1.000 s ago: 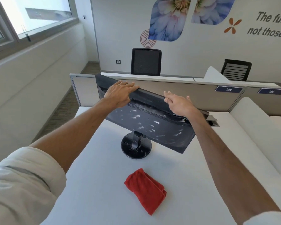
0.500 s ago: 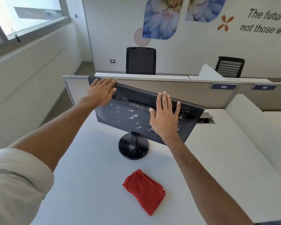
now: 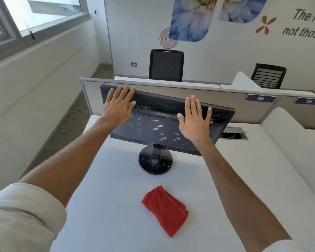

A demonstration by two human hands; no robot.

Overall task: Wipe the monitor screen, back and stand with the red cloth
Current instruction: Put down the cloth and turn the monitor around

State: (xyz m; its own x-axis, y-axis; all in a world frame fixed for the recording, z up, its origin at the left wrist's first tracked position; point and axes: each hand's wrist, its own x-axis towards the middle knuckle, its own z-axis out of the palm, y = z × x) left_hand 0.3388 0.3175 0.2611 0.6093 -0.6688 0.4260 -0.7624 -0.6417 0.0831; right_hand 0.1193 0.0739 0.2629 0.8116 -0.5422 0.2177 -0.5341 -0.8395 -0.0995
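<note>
**A:** From the head camera, how does the monitor (image 3: pixel 153 124) stand?

**B:** Its dark back faces the person and it leans on its round stand (image 3: pixel 155 161), on the white desk (image 3: pixel 107 206) just before the grey divider (image 3: pixel 225 99). Pale smears dot the back, and specks lie on the stand's foot.

**A:** And the hands?

**B:** The left hand (image 3: pixel 119 104) lies flat on the back at the upper left corner, fingers straight and close together, the tips at the top edge. The right hand (image 3: pixel 194 122) is flat too, fingers straight and spread apart, over the right part of the back. I cannot tell whether its palm touches.

**A:** Where is the red cloth (image 3: pixel 165 210)?

**B:** Folded on the desk, nearer the person than the stand, between the two forearms and well apart from both hands. Neither hand holds anything.
</note>
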